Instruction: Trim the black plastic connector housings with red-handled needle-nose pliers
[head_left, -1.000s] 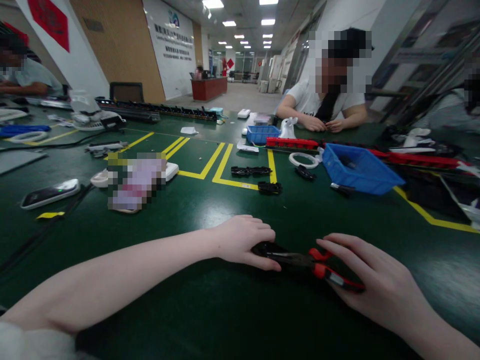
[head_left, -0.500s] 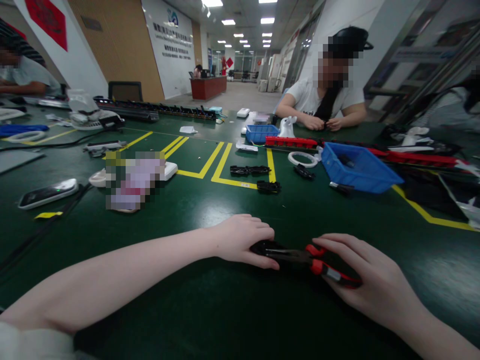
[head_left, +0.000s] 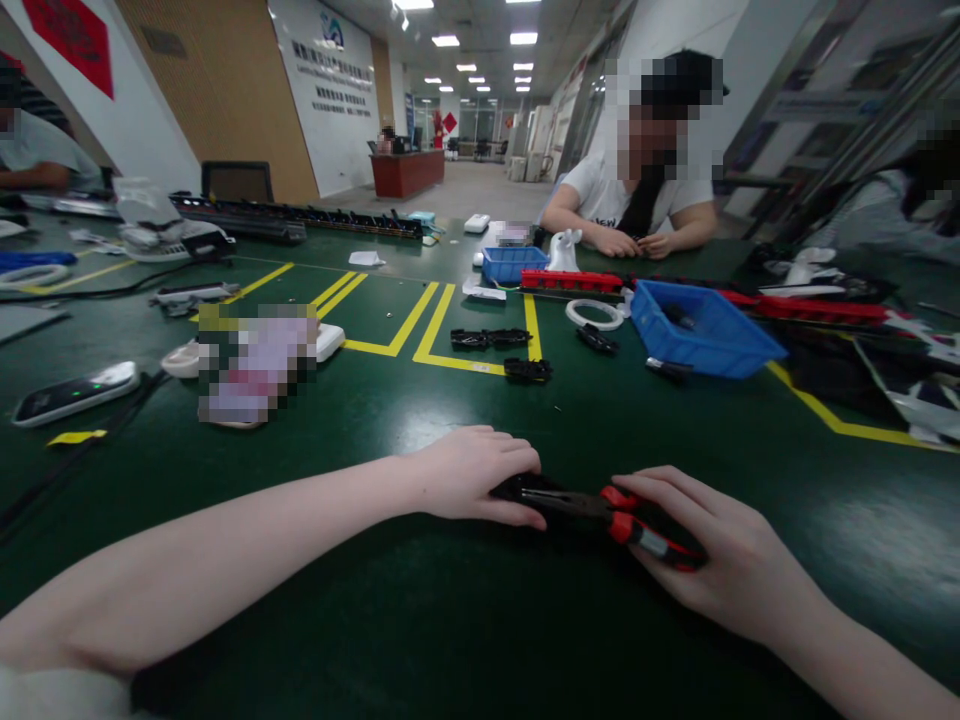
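Note:
My left hand (head_left: 480,477) is closed around a small black part (head_left: 511,489), most of it hidden by the fingers. In my right hand (head_left: 712,545) are red-handled long-nose pliers (head_left: 621,520), fingers wrapped on the grips. The plier jaws point left and reach the black part at my left fingertips; whether they pinch it I cannot tell. Beyond my hands, similar black parts (head_left: 490,338) lie on the green table (head_left: 360,620), by the yellow tape lines. One more black part (head_left: 527,369) sits on the tape's corner.
A blue bin (head_left: 705,335) stands at right, near a white tape ring (head_left: 594,314) and a long red strip (head_left: 817,308). At left lie a phone (head_left: 259,370) and a black-and-white device (head_left: 76,392) with a cable. Across the table sits a person (head_left: 637,200).
The whole view has shifted slightly, so the hands and table things appear a little further left. Both hands keep their hold on the black part and the pliers.

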